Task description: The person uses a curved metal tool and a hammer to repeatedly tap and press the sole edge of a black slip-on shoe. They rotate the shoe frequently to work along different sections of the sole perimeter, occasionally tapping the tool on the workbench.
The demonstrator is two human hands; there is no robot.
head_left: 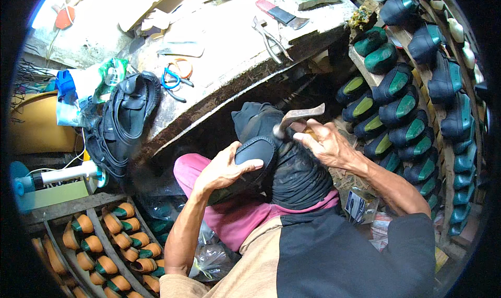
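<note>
My left hand (224, 167) grips a black shoe (255, 153) over my lap, thumb across its top and fingers on its far side. Stitching runs along the shoe's rounded edge. My right hand (329, 144) is closed round a hammer (305, 113); most of its handle is hidden in the hand. The hammer's round striking face is right at the shoe's right edge; I cannot tell whether they touch. Dark cloth (302, 178) covers my bent right leg beneath and beside the shoe.
A worn workbench (224, 71) ahead carries pincers (271, 39), a red-and-black-handled blade (282, 13) and blue-and-orange-handled cutters (176, 78). Black strapped footwear (128, 107) sits at its left end. Racks hold orange shoes (93, 243) at lower left and black-and-green shoes (404, 107) at right.
</note>
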